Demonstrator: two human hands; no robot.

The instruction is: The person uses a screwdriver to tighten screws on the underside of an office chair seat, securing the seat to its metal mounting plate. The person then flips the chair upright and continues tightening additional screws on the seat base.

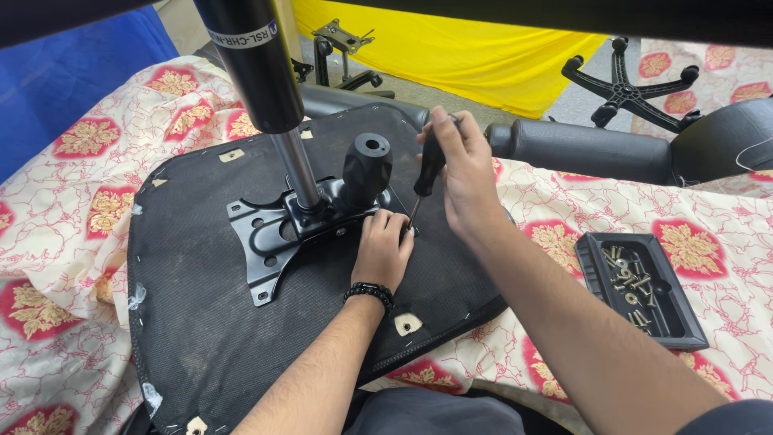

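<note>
Right hand [463, 173] grips the screwdriver [427, 173] tilted steeply, tip down beside left hand [382, 250] fingers pressed on the mounting plate [270, 238].

The tip of the screwdriver [425, 173] disappears behind the fingers of the left hand [382, 248], so whatever it meets on the metal plate [274, 234] stays hidden. The right hand [463, 173] covers the top of the handle. The gas cylinder [256, 60] is cut off by the upper edge, as is the star base [628, 84]. The screws in the black tray [640, 286] are too small to tell apart. The lower edge cuts off both forearms.
</note>
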